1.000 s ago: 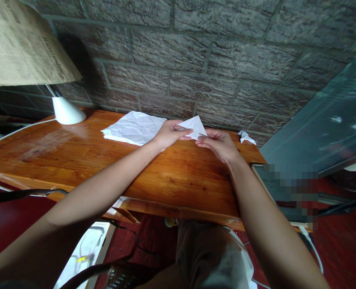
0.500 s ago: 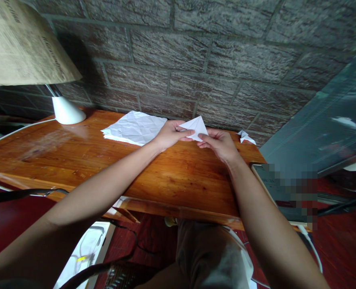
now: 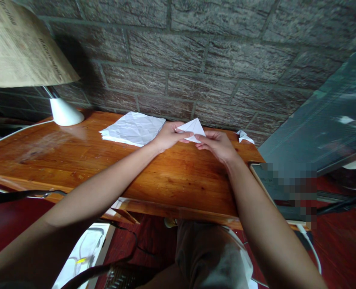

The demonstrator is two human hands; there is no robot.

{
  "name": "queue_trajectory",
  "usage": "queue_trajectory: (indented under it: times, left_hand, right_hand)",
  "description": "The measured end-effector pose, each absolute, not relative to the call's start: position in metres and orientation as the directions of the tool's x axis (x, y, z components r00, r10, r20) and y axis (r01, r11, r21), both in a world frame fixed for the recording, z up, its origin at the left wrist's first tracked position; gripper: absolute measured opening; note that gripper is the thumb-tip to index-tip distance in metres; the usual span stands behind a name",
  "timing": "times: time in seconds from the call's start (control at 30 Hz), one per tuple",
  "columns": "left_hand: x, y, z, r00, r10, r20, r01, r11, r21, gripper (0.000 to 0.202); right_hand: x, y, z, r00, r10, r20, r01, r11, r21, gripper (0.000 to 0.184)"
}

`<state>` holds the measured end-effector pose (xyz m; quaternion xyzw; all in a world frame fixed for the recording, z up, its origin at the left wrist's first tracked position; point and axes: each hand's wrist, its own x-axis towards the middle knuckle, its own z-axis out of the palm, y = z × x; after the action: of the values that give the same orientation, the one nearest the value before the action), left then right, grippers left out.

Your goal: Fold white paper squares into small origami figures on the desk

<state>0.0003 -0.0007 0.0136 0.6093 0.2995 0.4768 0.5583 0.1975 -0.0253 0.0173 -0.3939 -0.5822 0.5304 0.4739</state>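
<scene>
A small white paper folded into a pointed triangle (image 3: pixel 193 127) is held just above the far edge of the wooden table (image 3: pixel 105 160). My left hand (image 3: pixel 168 134) pinches its left side, a ring on one finger. On the paper's right lower edge my right hand (image 3: pixel 216 145) pinches with thumb and fingers. Both hands are closed on the paper, close to the brick wall.
A stack of creased white sheets (image 3: pixel 132 128) lies left of my hands. A small folded paper piece (image 3: pixel 244 136) sits at the table's far right corner. A lamp with a white base (image 3: pixel 64 112) and paper shade (image 3: pixel 21 48) stands at the left. A dark device (image 3: pixel 271 184) lies right.
The folded paper and both hands have stayed almost in place; the fingers of my right hand have shifted slightly along the lower edge. The view has tilted a little.
</scene>
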Motion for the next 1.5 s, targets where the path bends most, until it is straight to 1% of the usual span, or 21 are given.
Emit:
queue_trajectory:
  times: [0.1,0.2,0.3,0.47,0.57,0.67,0.93,1.2,1.3,1.5]
  left_hand:
    - [0.0001,-0.0018,0.0162,0.35,0.898,0.266,-0.189,-0.21,0.959,0.042]
    - [-0.0001,-0.0025,0.0173,0.344,0.9,0.268,-0.184,-0.215,0.959,0.042]
    - [0.0002,-0.0019,0.0158,0.344,0.905,0.25,-0.195,-0.191,0.962,0.041]
    - [0.0015,0.0018,0.0126,0.318,0.927,0.198,-0.329,-0.088,0.94,0.04]
    - [0.0023,0.0039,0.0119,0.275,0.946,0.173,-0.389,-0.055,0.92,0.046]
    - [0.0027,0.005,0.0115,0.243,0.956,0.166,-0.423,-0.049,0.905,0.05]
    - [0.0018,0.0022,0.0123,0.223,0.96,0.169,-0.371,-0.076,0.925,0.048]
    - [0.0054,-0.001,0.0123,0.196,0.941,0.274,-0.272,-0.216,0.938,0.05]
    - [0.0067,-0.0025,0.0123,0.212,0.937,0.277,-0.287,-0.212,0.934,0.048]
    - [0.0067,-0.0037,0.0136,0.243,0.939,0.245,-0.309,-0.165,0.937,0.05]
  right_hand:
    - [0.1989,-0.0264,0.0197,-0.282,0.957,0.073,-0.125,0.039,-0.991,0.042]
    - [0.1991,-0.0275,0.0206,-0.294,0.954,0.051,-0.148,0.007,-0.989,0.041]
    - [0.1978,-0.0281,0.0199,-0.294,0.953,0.07,-0.134,0.032,-0.99,0.039]
    - [0.1959,-0.0274,0.0191,-0.254,0.958,0.133,-0.155,0.095,-0.983,0.036]
    - [0.1962,-0.0266,0.0187,-0.235,0.962,0.138,-0.163,0.101,-0.981,0.037]
    - [0.1962,-0.0269,0.0184,-0.257,0.958,0.128,-0.146,0.093,-0.985,0.037]
    - [0.1934,-0.0297,0.0183,-0.286,0.951,0.121,-0.093,0.098,-0.991,0.041]
    - [0.191,-0.0257,0.012,-0.22,0.958,0.185,-0.079,0.172,-0.982,0.038]
    - [0.1902,-0.0267,0.013,-0.234,0.954,0.189,-0.072,0.177,-0.982,0.038]
    - [0.1926,-0.0293,0.0164,-0.275,0.951,0.142,-0.068,0.128,-0.989,0.039]
